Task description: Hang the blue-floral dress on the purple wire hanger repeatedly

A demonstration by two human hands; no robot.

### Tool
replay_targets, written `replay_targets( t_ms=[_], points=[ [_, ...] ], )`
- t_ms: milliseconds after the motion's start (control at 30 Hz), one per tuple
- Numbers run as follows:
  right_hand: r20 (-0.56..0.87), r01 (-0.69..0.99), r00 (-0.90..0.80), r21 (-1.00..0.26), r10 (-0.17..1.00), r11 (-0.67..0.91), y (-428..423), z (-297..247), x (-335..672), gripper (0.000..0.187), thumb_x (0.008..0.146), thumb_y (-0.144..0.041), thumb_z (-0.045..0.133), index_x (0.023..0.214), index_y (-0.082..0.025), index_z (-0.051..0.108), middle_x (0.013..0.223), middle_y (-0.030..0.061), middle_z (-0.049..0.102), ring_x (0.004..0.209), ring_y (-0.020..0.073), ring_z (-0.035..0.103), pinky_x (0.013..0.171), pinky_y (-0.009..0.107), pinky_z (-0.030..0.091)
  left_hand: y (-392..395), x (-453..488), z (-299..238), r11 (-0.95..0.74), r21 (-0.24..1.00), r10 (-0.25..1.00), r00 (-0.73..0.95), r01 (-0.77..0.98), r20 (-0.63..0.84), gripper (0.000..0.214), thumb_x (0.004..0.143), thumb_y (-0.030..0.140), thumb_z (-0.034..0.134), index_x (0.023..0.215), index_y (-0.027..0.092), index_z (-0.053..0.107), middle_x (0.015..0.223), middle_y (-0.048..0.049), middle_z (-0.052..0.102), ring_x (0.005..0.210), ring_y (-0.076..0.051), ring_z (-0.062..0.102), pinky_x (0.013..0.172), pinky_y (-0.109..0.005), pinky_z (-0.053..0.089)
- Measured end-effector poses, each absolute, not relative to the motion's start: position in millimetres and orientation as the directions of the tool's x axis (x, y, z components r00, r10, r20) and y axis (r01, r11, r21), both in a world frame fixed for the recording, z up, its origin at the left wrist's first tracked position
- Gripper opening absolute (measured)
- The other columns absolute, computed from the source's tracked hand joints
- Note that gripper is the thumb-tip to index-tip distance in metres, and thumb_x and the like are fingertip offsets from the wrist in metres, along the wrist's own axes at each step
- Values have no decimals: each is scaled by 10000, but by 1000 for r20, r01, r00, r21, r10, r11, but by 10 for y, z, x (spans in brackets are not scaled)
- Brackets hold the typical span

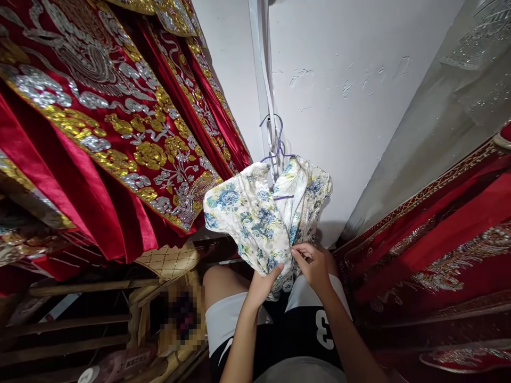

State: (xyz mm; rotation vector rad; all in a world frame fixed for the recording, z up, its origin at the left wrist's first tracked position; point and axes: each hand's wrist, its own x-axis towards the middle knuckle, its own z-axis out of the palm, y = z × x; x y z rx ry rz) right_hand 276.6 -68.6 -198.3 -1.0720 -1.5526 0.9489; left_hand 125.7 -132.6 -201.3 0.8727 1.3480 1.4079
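A white short-sleeved blouse (255,213) with blue and yellow flowers hangs in front of me on a thin purple wire hanger (281,135). Its neck is open in a V, and the hanger's lower bar shows inside. My left hand (263,287) grips the lower part of the blouse, thumb on top of the cloth and the other fingers hidden beneath it. With thumb and forefinger together, my right hand (313,263) pinches the front edge just below the V. Whether a fastener sits between those fingertips is too small to tell.
Red garments with gold and silver sequins (149,154) hang at the left. More red embroidered cloth (439,255) and a pale sheer fabric (439,127) are on the right. A wooden bench (139,308) stands low left, near a bottle (120,367). White straps (263,64) hang along the wall (339,122).
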Motion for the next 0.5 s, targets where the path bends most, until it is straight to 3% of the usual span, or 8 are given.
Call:
replay_targets(
  t_ms=[133,233,300,400,433,500],
  points=[
    [352,183,-85,-914,932,362,-686,-2024,2806,215,910,-387,628,841,-208,724,818,82,725,786,249,677,702,358,542,-1319,1040,-2047,30,989,930,-359,-148,-82,561,686,419,856,1173,195,692,1276,-132,705,1373,-334,524,1199,-441,326],
    [437,154,-34,-886,899,437,-693,-2056,2813,189,922,-348,623,812,-215,701,744,40,658,697,199,611,634,314,499,-1315,703,-2116,-19,999,840,-543,-47,-10,482,662,463,847,1005,165,686,1042,-120,743,1062,-306,676,994,-422,495],
    [491,123,6,-865,871,487,-701,-2074,2797,164,927,-310,626,805,-219,687,710,19,614,666,178,575,617,298,478,-1321,563,-2172,-112,992,688,-716,55,118,462,685,469,821,987,165,649,953,-88,714,847,-226,658,828,-357,523],
    [554,103,4,-829,833,550,-733,-2073,2743,113,926,-246,634,825,-222,679,746,22,632,706,181,598,641,297,480,-1337,669,-2225,-252,916,368,-845,313,389,396,767,373,778,1079,197,608,978,-46,639,821,-162,585,795,-289,483],
    [572,103,-29,-814,820,571,-754,-2062,2720,95,926,-226,632,842,-222,678,770,27,647,723,183,612,652,299,487,-1341,778,-2228,-266,880,372,-800,395,471,337,797,334,758,1074,207,614,975,-38,623,846,-161,580,812,-283,476],
    [609,103,-124,-777,784,620,-809,-2021,2675,74,925,-191,625,881,-223,674,807,34,669,747,185,636,674,303,506,-1341,1038,-2214,-305,818,587,-579,488,565,181,848,283,711,1000,213,642,934,-32,622,874,-173,593,821,-282,476]
  ],
)
